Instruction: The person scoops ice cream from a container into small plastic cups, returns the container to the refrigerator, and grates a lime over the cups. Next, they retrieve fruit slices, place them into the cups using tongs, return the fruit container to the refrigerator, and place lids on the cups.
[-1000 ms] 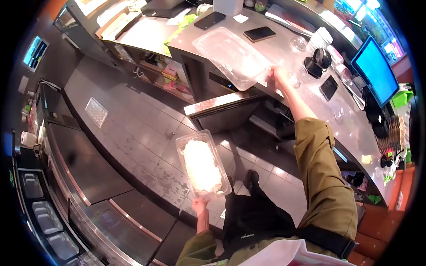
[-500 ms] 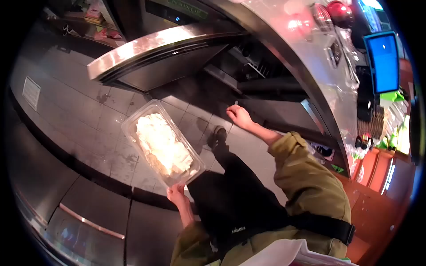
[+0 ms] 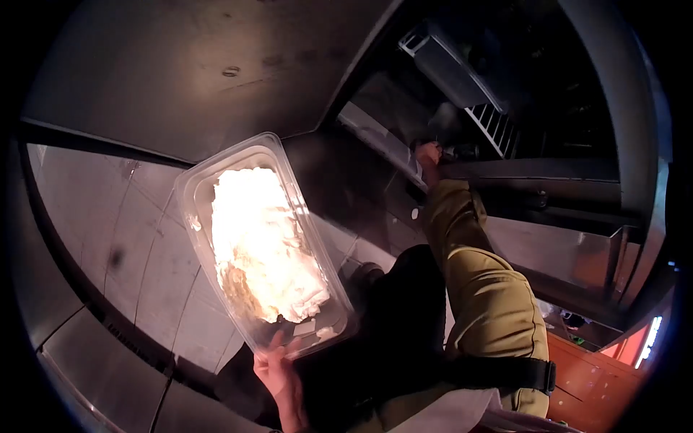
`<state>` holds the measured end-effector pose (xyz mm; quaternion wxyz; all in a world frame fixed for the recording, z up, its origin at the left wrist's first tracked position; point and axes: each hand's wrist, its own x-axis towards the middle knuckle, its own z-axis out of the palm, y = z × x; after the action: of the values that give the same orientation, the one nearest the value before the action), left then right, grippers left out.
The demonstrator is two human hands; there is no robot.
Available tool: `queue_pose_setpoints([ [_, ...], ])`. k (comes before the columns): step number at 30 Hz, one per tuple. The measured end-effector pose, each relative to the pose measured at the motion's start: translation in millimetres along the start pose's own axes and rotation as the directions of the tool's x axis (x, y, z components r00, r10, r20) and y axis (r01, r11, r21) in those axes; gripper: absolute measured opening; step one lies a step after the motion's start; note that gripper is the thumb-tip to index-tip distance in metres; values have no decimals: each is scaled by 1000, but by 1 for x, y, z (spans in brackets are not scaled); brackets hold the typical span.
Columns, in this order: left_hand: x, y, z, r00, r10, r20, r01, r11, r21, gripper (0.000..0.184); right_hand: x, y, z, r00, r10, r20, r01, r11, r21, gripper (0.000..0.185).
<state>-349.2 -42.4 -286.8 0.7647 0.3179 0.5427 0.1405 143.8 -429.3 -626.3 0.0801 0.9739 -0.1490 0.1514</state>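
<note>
My left hand (image 3: 276,372) grips the near end of a clear plastic container (image 3: 310,216), tilted lengthwise away from me. A white, creamy mass (image 3: 263,242), overexposed in the light, fills much of it. My right hand (image 3: 429,154) reaches into the dark opening of an under-counter cabinet, near its lower front. Its fingers look curled, but what they hold, if anything, is hidden in shadow. Just above that hand are a wire rack (image 3: 493,130) and a lidded bin (image 3: 455,71) inside the cabinet.
The open metal cabinet door (image 3: 188,72) stands at the upper left. Pale floor tiles (image 3: 144,252) show below it. Steel drawer fronts (image 3: 101,368) line the lower left. A metal panel (image 3: 556,252) runs under the opening, and an orange surface (image 3: 592,375) lies at the lower right.
The view has moved down and closer to the open cabinet. My right hand has left the clear container on the counter and gone into the cabinet. My left hand still holds the filled container.
</note>
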Motion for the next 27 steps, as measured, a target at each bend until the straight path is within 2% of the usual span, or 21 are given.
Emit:
queue_pose_setpoints([
  [1,2,0,2,1000,19,3,-19,1000,-1,13,-6,-20,6,975,92,-204,-112,989,-91,36],
  [2,5,-2,4,999,35,4,-35,999,-6,13,-4,-34,9,901,154,-406,-236,959,-160,27],
  [3,7,-1,-1,1000,20,-24,-19,999,31,15,-10,-48,15,855,313,-414,-395,910,-128,28],
  [5,15,-4,-7,999,51,-19,-50,998,43,15,0,-72,3,673,588,-449,-675,736,-48,31],
  [7,12,3,-5,998,61,-16,-60,996,67,15,5,-75,-44,871,480,-107,-474,877,79,33],
  [8,12,2,-5,998,60,-9,-59,997,59,14,8,-68,-79,928,368,51,-372,913,168,34],
  [9,14,0,-6,999,54,-3,-54,997,54,14,10,-57,-107,954,230,194,-276,924,266,35],
  [11,14,-1,-5,999,36,19,-37,998,45,14,7,-46,-157,899,-102,427,-127,870,476,37],
  [12,15,0,-5,1000,-21,24,20,999,49,13,15,-43,-150,916,-98,390,-149,818,556,38],
  [14,19,-1,-13,996,-11,93,8,999,31,12,23,-49,-152,941,-86,327,-178,695,697,40],
  [16,18,0,-19,992,-17,122,12,999,46,16,27,-57,-173,830,40,557,-407,726,554,46],
  [17,15,5,-12,992,-28,124,22,998,50,17,28,-64,-194,742,110,661,-511,732,451,50],
  [20,15,9,-16,984,-39,172,31,998,51,16,-9,-91,-273,787,180,590,-512,725,462,59],
  [21,15,10,-18,984,-46,170,36,998,58,15,-19,-96,-289,829,115,547,-433,750,500,67],
  [24,8,21,-12,993,-82,83,71,989,131,11,-56,-100,-277,897,157,414,-350,825,443,70],
  [26,1,40,-4,994,-107,27,99,975,199,6,-82,-87,-281,929,9,371,-208,841,500,68],
  [27,4,37,-14,993,-73,91,48,968,244,4,-96,-80,-285,936,-61,348,-143,836,530,67],
])
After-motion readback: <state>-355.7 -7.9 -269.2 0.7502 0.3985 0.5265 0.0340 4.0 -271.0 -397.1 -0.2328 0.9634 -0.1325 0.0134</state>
